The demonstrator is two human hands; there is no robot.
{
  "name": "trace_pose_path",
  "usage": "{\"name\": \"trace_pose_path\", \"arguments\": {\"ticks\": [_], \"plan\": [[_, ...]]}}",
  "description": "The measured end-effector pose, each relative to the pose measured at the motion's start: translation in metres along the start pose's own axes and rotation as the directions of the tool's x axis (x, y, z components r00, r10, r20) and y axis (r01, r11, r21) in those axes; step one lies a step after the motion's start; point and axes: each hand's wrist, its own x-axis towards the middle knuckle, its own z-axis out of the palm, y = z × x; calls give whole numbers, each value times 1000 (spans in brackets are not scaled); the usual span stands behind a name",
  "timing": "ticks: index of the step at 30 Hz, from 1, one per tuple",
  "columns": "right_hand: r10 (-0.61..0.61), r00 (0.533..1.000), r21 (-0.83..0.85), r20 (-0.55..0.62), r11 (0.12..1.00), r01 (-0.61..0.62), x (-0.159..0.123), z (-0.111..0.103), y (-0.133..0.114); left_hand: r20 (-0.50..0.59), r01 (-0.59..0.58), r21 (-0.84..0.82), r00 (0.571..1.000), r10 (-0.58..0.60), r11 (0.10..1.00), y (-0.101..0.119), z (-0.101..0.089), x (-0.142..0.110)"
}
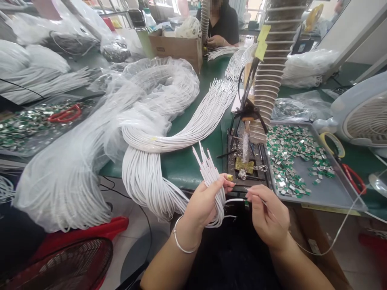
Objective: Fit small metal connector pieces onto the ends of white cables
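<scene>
My left hand is closed around a bundle of white cables, whose stripped ends point up and away. A small yellow piece shows at its fingertips. From the bundle a single white cable reaches toward my right hand, with a small green piece by its end. My right hand pinches a thin solder wire, which crosses the palm and loops off to the right. Just beyond both hands, a soldering iron stands tip down over a small tray of metal bits.
A grey tray of small green-and-silver boards stands at right, beside tape, red-handled scissors and a fan. A ribbed hose rises behind the iron. Bagged cable bundles cover the left. Another person sits opposite.
</scene>
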Motion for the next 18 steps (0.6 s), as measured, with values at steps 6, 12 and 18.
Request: {"name": "trace_pose_path", "arguments": {"ticks": [6,12,18], "plan": [[-35,999,1,34,999,35,-4,-7,-5,165,21,-79,986,-8,997,1,-6,1],[-128,990,21,66,992,126,-5,-2,-7,232,7,-173,972,34,985,2,-10,0],[-120,961,67,248,992,106,-11,6,-10,244,5,-175,969,38,985,-1,-13,0]]}}
